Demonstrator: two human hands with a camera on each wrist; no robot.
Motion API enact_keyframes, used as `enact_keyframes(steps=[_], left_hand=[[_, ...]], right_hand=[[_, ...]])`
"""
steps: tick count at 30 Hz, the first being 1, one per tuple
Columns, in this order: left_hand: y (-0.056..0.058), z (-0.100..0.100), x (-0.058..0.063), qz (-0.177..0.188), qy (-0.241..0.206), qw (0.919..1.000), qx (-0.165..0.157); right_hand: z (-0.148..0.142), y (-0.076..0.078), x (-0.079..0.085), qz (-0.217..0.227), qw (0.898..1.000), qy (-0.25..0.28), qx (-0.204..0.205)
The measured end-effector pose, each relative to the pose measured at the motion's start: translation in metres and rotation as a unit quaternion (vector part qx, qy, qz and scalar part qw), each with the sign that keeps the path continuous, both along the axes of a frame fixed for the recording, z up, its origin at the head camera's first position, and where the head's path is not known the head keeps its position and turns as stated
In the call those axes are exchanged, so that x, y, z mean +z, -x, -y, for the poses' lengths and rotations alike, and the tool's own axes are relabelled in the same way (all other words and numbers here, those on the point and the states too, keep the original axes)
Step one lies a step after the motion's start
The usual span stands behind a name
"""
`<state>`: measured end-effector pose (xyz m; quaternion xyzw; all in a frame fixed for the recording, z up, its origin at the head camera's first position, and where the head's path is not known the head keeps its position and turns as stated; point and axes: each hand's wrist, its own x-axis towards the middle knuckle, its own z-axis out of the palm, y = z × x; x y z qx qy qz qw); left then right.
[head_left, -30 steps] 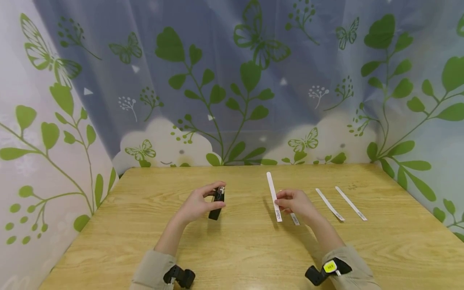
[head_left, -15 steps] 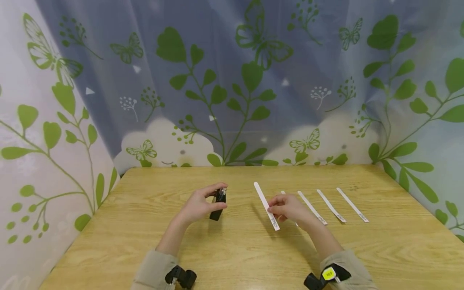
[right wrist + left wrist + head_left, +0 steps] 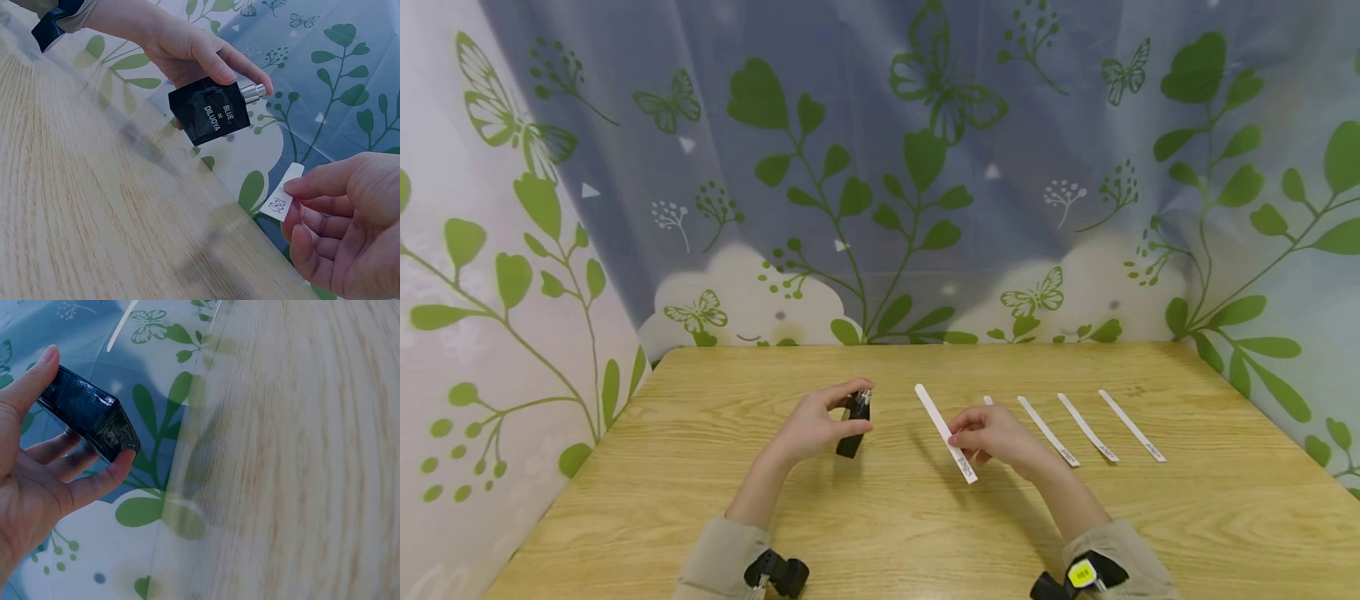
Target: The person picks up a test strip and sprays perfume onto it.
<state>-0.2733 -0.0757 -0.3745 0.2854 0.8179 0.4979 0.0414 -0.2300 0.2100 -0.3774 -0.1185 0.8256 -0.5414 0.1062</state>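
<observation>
A dark perfume bottle (image 3: pixel 854 427) with a silver sprayer is held up over the table by my left hand (image 3: pixel 808 427). In the right wrist view, the bottle (image 3: pixel 212 114) reads "BLUE DE DILUOYA", and the index finger reaches over the sprayer (image 3: pixel 254 93). Thumb and fingers grip the bottle's sides. My right hand (image 3: pixel 998 435) pinches a long white paper test strip (image 3: pixel 934 413) between thumb and fingers. It slants above the table to the right of the bottle, apart from it. Handwriting shows on the strip's near end (image 3: pixel 277 206).
Several more white strips, such as the middle one (image 3: pixel 1047 429) and the rightmost one (image 3: pixel 1132 425), lie in a row on the wooden table (image 3: pixel 880 517). My right hand partly hides the leftmost strip (image 3: pixel 988 400). A patterned curtain (image 3: pixel 880 167) hangs behind.
My right hand has carried the test strip left and nearer to me, uncovering another strip on the table. The left hand with the perfume bottle has stayed almost still.
</observation>
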Motion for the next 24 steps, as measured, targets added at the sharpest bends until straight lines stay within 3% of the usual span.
enact_keyframes(steps=[8, 24], left_hand=[[-0.0029, -0.0001, -0.0005, 0.005, 0.0, 1.0, 0.004], [-0.0015, -0.0026, -0.0005, -0.021, 0.017, 0.9996, 0.009]], right_hand=[[0.0023, -0.0025, 0.002, -0.001, 1.0, -0.001, 0.008], [0.0072, -0.003, 0.0032, 0.006, 1.0, 0.01, 0.019]])
